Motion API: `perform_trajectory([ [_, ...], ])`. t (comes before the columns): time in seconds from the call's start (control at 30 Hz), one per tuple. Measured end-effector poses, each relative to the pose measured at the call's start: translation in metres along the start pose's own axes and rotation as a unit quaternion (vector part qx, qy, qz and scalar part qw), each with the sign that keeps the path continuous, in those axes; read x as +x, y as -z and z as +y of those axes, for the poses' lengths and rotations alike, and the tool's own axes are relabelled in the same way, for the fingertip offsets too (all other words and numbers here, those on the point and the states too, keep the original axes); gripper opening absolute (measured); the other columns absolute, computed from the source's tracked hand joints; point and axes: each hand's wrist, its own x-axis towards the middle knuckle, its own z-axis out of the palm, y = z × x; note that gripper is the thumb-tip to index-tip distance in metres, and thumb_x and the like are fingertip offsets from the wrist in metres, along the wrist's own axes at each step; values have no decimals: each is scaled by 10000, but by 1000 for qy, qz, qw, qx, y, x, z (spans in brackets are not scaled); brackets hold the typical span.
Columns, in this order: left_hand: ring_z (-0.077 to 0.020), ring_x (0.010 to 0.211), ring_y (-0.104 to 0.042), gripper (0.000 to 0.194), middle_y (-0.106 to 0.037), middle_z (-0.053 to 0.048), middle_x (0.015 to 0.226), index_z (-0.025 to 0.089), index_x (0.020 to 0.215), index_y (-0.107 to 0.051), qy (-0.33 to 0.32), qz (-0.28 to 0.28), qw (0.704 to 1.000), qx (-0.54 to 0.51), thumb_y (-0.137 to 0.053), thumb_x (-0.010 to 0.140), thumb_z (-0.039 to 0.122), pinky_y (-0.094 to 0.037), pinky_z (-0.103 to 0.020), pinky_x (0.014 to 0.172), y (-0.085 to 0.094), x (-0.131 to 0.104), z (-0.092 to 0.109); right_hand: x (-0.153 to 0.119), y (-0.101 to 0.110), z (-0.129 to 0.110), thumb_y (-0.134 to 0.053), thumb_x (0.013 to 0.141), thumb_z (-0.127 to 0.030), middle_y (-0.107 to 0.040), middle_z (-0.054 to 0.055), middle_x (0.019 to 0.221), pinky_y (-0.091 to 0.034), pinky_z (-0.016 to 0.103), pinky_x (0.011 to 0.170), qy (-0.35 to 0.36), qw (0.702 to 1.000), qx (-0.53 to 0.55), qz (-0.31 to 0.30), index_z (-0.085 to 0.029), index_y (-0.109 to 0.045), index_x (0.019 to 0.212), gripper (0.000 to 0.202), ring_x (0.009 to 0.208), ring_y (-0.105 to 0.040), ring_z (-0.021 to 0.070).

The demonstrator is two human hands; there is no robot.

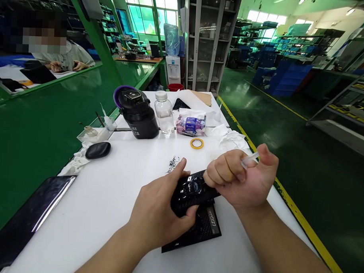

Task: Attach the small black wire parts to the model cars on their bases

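Note:
A glossy black panel with a patterned surface is held tilted above the white table. My left hand grips its left end, thumb and fingers around the edges. Wrapped around a small clear syringe, my right hand has its thumb on the plunger end and its lower fingers at the panel's right end. The syringe tip is hidden by the fingers. Beneath the panel lies a flat black plate with light lettering on its right side. Behind the left hand is a small pile of black slivers.
A yellow tape roll, a tissue pack, a clear bottle and a black jug stand farther back. Crumpled tissues lie right. At left are a black mouse and dark glossy panel. A person sits far left.

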Motion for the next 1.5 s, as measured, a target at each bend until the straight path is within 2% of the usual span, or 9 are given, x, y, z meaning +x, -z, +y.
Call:
perform_trajectory([
  [0.2,-243,993,-719,916,-713,-47,1179,274,1539,-242,3,-3,1000,-3,-683,736,270,-612,-350,826,0,-1,-1,1,1,0,-409,908,-720,-202,-56,422,-225,271,431,8,1000,2,0,-225,-281,483,665,395,-216,119],
  [0.37,-245,972,-725,910,-719,-46,1167,276,1536,-256,2,-4,1000,7,-683,733,274,-614,-346,811,0,-1,-2,1,1,-1,-386,931,-695,-215,-54,422,-239,267,435,9,1000,-2,7,-224,-295,480,658,396,-213,117],
  [0.63,-236,968,-726,861,-719,-59,1164,229,1519,-301,-11,9,1000,7,-676,745,272,-618,-348,802,-1,-2,-3,2,-1,-2,-384,898,-759,-195,-52,408,-237,261,418,5,1000,-12,17,-219,-269,465,701,385,-195,115],
  [1.13,-248,960,-727,839,-722,-66,1147,211,1513,-322,-16,9,1000,9,-666,752,294,-618,-360,797,-1,-1,-5,3,4,-2,-335,925,-724,-188,-46,422,-218,264,434,4,1000,2,-11,-207,-278,495,675,405,-192,115],
  [1.27,-262,951,-727,822,-718,-76,1157,216,1500,-331,-24,9,999,29,-663,752,290,-620,-365,780,-3,-1,-5,-1,0,2,-384,927,-698,-224,-46,433,-220,278,447,-3,999,-47,-20,-213,-320,498,651,404,-216,116],
  [1.4,-301,969,-718,786,-703,-114,1186,208,1483,-355,-44,9,995,84,-654,762,299,-623,-401,751,-7,-2,-6,-4,1,2,-545,911,-655,-383,-22,525,-244,293,501,-42,981,-175,-75,-208,-474,577,563,477,-319,133],
  [1.43,-304,978,-714,772,-700,-117,1194,208,1481,-360,-43,5,995,89,-648,772,303,-622,-410,759,-7,-2,-7,-3,4,-1,-560,898,-674,-402,-18,551,-261,293,512,-34,980,-184,-68,-208,-497,604,555,496,-340,138],
  [1.47,-302,988,-710,758,-698,-115,1198,207,1482,-362,-36,-2,996,87,-641,784,309,-621,-417,774,-7,-1,-9,-1,9,-6,-557,886,-699,-403,-21,566,-285,292,521,-16,982,-184,-34,-211,-503,622,557,507,-353,141],
  [1.5,-299,1000,-705,749,-695,-111,1203,206,1484,-365,-21,-8,997,79,-635,795,323,-617,-424,798,-6,0,-10,2,16,-10,-542,879,-717,-393,-27,569,-314,291,531,11,983,-182,26,-217,-497,631,560,511,-363,142],
])
